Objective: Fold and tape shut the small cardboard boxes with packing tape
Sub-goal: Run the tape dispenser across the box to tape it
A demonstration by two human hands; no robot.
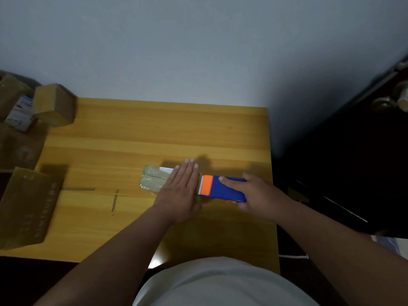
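Observation:
A small cardboard box [154,178], glossy with tape over its top, lies on the wooden table [154,129] near the middle. My left hand [181,191] presses flat on the box's right half, fingers straight and together. My right hand [258,195] grips a blue and orange tape dispenser [223,188] just right of the box, its serrated orange end against the box's right edge and my index finger lying along the blue top. The box's right end is hidden under my left hand.
A taped box [55,104] stands at the table's far left corner beside a white and blue carton [21,113]. Larger cardboard boxes [26,206] crowd the left edge. Tape scraps [114,202] stick to the tabletop. A dark door with a knob [386,102] is at right.

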